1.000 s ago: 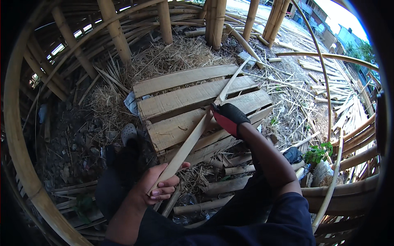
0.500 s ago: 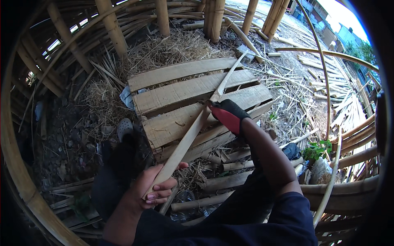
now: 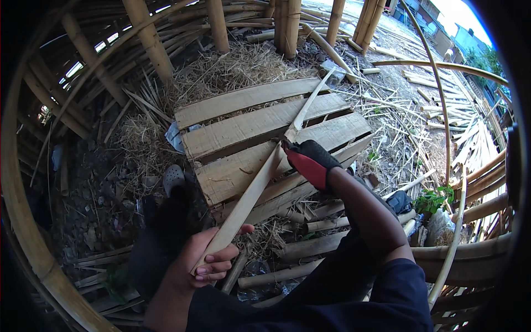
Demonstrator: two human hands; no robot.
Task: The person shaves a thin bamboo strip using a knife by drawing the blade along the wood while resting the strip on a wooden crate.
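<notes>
Behind everything, upright poles. In front of them, the worktop, low and built of pale planks with open gaps between: a place to rest length on, but also with slots to snag a tip or edge.

Slanting over the worktop, from near the person's left thigh up past the far planks, the strip, long, flat and narrow. Whether one piece throughout or two meeting by the gloved fingers, cannot tell. Probably light for such length; likely springy across the flat face, much stiffer on edge, and prone to twist or split along the grain. Edges perhaps sharp enough to cut or leave splinters; broad face perhaps smooth enough to slide.

Near mid-length, the right hand, gloved in red and black, closed on the strip; any small tool under those fingers, impossible to make out. At the near end, the left hand, bare, curled round the strip with fingers over the edge. Best held by the broad faces, palm flat beneath, bare skin kept off the edges.
</notes>
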